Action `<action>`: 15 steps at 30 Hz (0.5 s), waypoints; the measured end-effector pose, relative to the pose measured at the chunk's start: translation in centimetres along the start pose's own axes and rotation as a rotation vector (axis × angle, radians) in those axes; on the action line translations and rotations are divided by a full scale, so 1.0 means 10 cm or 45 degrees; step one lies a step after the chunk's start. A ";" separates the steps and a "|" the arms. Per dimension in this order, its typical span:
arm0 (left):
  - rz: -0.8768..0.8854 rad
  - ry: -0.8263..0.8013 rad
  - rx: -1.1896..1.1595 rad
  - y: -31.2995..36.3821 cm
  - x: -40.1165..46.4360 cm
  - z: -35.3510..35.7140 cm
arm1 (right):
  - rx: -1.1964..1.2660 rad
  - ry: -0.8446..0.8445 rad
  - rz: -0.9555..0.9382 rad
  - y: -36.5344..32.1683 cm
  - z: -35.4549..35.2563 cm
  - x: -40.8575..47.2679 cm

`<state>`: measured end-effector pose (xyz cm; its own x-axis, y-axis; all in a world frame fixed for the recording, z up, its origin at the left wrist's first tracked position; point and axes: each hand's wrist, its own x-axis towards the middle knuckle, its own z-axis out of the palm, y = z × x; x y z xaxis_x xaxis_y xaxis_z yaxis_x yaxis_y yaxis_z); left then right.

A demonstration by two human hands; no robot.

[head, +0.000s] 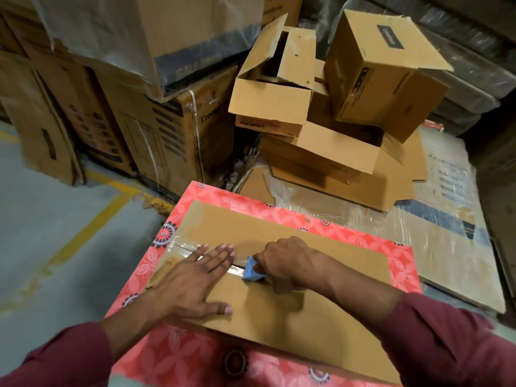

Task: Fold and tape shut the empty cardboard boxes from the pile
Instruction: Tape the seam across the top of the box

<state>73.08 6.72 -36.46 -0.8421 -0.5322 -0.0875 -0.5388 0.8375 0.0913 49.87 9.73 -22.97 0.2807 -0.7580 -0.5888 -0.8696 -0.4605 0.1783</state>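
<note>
Head view: right hand [282,261] hides most of blue dispenser [252,270].

Head-height, angled down, seemingly close.

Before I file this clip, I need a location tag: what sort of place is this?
Probably a warehouse or packing area: stacked strapped cartons, a pile of empty boxes, and yellow floor lines.

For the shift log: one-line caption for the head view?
Left hand flattens box while right hand runs blue tape dispenser along its seam.
</note>
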 end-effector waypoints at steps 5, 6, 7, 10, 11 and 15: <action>0.021 0.006 0.007 0.00 0.00 0.00 | 0.131 -0.195 0.097 0.36 0.25 -0.41; 0.025 0.017 0.024 0.00 0.00 0.00 | 0.151 -0.200 0.109 0.47 0.35 -0.53; 0.028 0.029 0.039 0.01 0.01 0.00 | 0.167 -0.199 0.108 0.56 0.44 -0.62; 0.049 0.098 0.069 0.13 0.06 0.00 | 0.173 -0.129 0.066 0.69 0.67 -0.70; 0.052 0.100 0.082 0.21 0.09 0.01 | 0.183 -0.104 0.051 0.69 0.75 -0.67; 0.086 -0.086 -0.013 0.83 0.39 -0.05 | 0.243 0.018 0.021 0.73 0.89 -0.63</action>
<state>65.30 11.56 -35.58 -0.8730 -0.4648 -0.1479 -0.4815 0.8696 0.1094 38.19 15.24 -24.98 0.2699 -0.7717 -0.5758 -0.9350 -0.3529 0.0346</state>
